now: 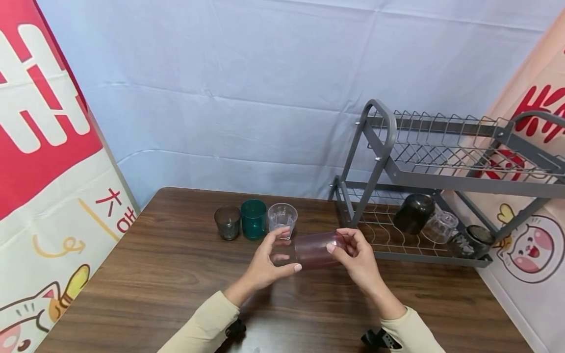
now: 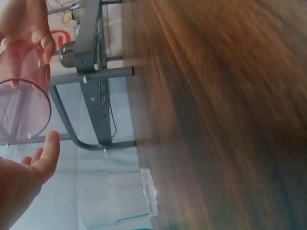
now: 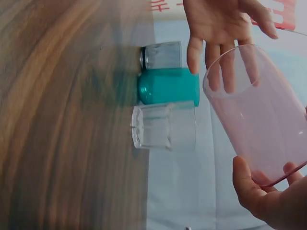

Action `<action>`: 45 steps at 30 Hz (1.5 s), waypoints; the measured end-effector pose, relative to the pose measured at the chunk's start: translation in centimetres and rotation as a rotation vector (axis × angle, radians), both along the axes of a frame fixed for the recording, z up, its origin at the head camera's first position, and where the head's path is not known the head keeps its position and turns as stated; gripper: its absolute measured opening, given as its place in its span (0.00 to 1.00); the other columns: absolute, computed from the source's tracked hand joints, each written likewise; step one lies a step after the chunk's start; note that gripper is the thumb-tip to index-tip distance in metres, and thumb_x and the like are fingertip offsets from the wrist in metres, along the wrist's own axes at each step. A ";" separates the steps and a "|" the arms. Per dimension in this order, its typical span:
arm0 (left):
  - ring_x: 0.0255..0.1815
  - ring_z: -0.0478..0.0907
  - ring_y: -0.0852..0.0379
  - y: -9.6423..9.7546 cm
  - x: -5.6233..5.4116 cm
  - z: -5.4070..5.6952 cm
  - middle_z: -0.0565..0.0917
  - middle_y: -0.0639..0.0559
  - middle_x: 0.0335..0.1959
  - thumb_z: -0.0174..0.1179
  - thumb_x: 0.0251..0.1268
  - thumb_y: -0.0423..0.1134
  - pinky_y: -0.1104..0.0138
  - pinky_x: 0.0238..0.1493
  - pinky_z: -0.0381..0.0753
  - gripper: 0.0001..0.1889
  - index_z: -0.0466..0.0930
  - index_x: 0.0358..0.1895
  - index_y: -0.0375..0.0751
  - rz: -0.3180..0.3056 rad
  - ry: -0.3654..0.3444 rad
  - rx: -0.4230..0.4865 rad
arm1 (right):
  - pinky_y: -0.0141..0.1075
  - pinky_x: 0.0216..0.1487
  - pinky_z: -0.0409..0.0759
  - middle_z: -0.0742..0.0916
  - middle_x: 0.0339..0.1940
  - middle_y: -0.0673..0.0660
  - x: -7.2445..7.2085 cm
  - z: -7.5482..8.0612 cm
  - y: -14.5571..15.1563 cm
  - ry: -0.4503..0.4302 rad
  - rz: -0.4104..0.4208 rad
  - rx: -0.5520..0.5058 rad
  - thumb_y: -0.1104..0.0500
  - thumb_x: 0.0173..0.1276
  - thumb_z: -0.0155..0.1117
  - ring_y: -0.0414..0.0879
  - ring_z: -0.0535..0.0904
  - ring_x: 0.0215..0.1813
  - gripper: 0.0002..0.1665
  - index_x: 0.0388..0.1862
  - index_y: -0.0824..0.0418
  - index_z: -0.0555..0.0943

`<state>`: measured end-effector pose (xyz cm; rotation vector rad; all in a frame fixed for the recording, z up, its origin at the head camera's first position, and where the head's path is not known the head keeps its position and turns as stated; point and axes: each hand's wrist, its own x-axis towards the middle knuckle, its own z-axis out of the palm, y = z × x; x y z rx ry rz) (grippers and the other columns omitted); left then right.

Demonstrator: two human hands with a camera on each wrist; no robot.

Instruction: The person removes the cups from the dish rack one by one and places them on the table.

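Observation:
A see-through pink cup is held tilted on its side above the table, its mouth towards the left. My right hand grips it near the base, thumb on the near side. Just off the rim, my left hand has its fingers spread and holds nothing; in the right wrist view a gap shows between its fingers and the pink cup. Behind the hands stand a smoky grey glass, a teal glass and a clear glass, side by side and upright.
At the right a grey two-tier dish rack stands on the wooden table. Its lower tier holds a dark glass, a clear glass and a dark patterned glass, all tilted. A pale cloth hangs behind.

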<state>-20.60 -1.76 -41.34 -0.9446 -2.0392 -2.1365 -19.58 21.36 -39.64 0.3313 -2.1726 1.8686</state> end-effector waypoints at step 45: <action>0.42 0.75 0.43 -0.8 -0.9 0.8 0.71 0.39 0.48 0.73 0.42 0.32 0.55 0.35 0.79 0.35 0.71 0.60 0.39 0.241 0.191 -0.187 | 0.46 0.43 0.73 0.80 0.49 0.56 1.2 0.7 1.9 0.058 0.007 0.748 0.52 0.57 0.69 0.52 0.75 0.48 0.26 0.54 0.60 0.77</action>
